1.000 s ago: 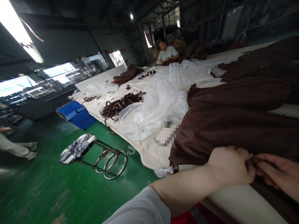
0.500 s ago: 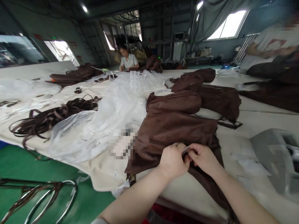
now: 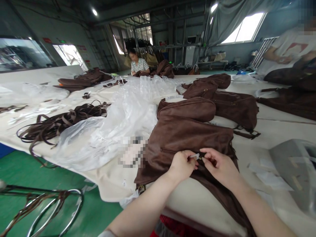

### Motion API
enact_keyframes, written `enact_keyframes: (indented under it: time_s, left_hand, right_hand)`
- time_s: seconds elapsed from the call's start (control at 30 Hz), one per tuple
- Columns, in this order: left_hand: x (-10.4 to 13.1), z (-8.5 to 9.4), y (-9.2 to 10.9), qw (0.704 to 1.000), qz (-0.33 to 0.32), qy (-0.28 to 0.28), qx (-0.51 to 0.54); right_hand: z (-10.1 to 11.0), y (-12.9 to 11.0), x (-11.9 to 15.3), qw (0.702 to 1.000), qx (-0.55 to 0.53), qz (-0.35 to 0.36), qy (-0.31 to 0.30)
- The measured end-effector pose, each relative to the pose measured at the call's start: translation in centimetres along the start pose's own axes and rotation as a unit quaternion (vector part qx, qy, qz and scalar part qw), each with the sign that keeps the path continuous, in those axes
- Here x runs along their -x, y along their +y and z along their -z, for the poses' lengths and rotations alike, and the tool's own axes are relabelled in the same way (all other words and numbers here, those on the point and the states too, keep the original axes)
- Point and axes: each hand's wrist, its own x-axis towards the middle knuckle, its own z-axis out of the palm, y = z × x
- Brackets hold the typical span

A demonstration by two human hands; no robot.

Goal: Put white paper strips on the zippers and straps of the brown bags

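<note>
A dark brown leather bag (image 3: 190, 131) lies on the cream-covered table in front of me. Over its near edge, my left hand (image 3: 184, 164) is closed on a small whitish strip (image 3: 195, 156) that sticks out between thumb and fingers. Just right of the strip, my right hand (image 3: 217, 164) has thumb and index finger apart, close to a tiny brass-coloured metal piece (image 3: 200, 158). Whether its curled lower fingers hold anything is hidden. A brown strap (image 3: 222, 194) runs down from the bag beneath my right forearm.
Clear plastic bags (image 3: 128, 112) and a coil of brown straps (image 3: 61, 123) lie to the left. More brown bags (image 3: 234, 105) are behind. A grey plastic holder (image 3: 293, 171) stands at right. Two people are across the table; a metal-ring stool (image 3: 79, 200) is lower left.
My hands have moved slightly apart, and the right thumb and index finger have opened. The whitish strip and the small metal piece now show between the hands. The view has shifted slightly.
</note>
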Motion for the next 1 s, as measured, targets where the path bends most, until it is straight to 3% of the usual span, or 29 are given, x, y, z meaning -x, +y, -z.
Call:
enact_keyframes:
  time_s: [0.13, 0.3, 0.4, 0.5, 0.67, 1.0]
  left_hand:
    - [-0.2, -0.2, 0.0, 1.0, -0.012, 0.008, 0.003]
    - [-0.1, -0.4, 0.2, 0.999, -0.019, 0.021, -0.02]
    - [0.0, -0.2, 0.3, 0.994, -0.068, 0.04, -0.072]
    - [0.0, 0.0, 0.3, 0.991, -0.106, 0.026, -0.084]
    - [-0.4, 0.1, 0.0, 0.997, -0.065, -0.012, -0.049]
    - [-0.6, -0.3, -0.1, 0.995, -0.043, 0.036, -0.087]
  right_hand:
    - [-0.8, 0.7, -0.3, 0.996, 0.02, 0.085, -0.022]
    - [-1.0, 1.6, -0.7, 0.995, 0.05, 0.077, -0.024]
    - [-0.9, 1.8, -0.7, 0.995, 0.063, 0.076, -0.024]
    - [-0.9, 1.8, -0.7, 0.994, 0.076, 0.08, -0.027]
    - [-0.8, 1.7, -0.6, 0.991, 0.099, 0.08, -0.04]
    - [-0.4, 1.2, -0.5, 0.992, 0.087, 0.084, -0.035]
